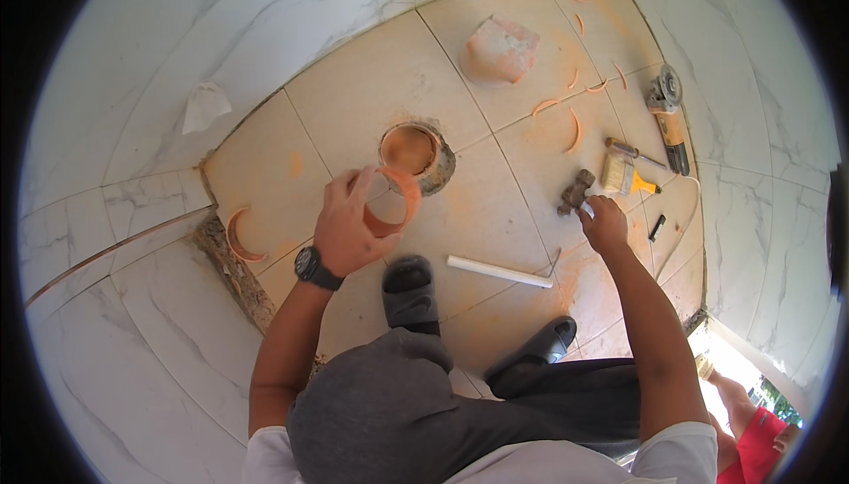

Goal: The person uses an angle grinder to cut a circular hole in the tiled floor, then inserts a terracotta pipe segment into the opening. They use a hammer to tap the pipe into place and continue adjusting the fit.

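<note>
My left hand (343, 223) is closed round one side of a short orange plastic pipe ring (410, 194), held up just in front of the floor drain hole. In that hole sits an orange pipe (386, 144), with broken, rough mortar round its right side. My right hand (606, 226) is closed on what looks like a hammer (577, 190) with a rusty brown head. A small white part shows at the fingers, and most of the handle is hidden by the hand. Just beyond that hand lies a paintbrush (616, 175) with a yellow handle.
On the right lie an angle grinder (669, 117) with its cord, a screwdriver (632, 152) and a black marker-like stick (657, 228). Curved orange offcuts (576, 130) are scattered about. A dusty bag (500, 49) stands far back; a white tube (500, 271) lies between my feet. Another person (752, 435) is at lower right.
</note>
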Available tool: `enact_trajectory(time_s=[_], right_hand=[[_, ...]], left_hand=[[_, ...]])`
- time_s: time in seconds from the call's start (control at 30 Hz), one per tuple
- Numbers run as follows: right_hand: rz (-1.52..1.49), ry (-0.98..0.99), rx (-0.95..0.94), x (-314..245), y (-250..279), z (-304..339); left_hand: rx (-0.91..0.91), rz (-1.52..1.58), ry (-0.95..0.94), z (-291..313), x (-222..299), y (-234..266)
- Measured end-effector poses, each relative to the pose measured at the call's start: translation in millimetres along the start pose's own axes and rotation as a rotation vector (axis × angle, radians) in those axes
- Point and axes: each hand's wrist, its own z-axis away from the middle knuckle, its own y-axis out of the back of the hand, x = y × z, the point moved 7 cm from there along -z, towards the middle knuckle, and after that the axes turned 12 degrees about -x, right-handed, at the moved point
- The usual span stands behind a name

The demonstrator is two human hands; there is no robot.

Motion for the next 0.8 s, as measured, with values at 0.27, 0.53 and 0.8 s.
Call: enact_trajectory(time_s=[0.27, 0.53, 0.8], right_hand=[[0.003, 0.032, 0.037, -1.5, 0.0, 0.5], [-0.004, 0.052, 0.015, -0.6, 0.1, -0.9], [-0.009, 0.006, -0.020, -0.9, 1.2, -1.2]], left_hand=[[-0.056, 0.000, 0.104, -74.3, 7.2, -44.6], [-0.058, -0.050, 0.111, -81.9, 4.7, -50.5], [-0.101, -0.133, 0.158, -89.1, 12.8, -56.5]])
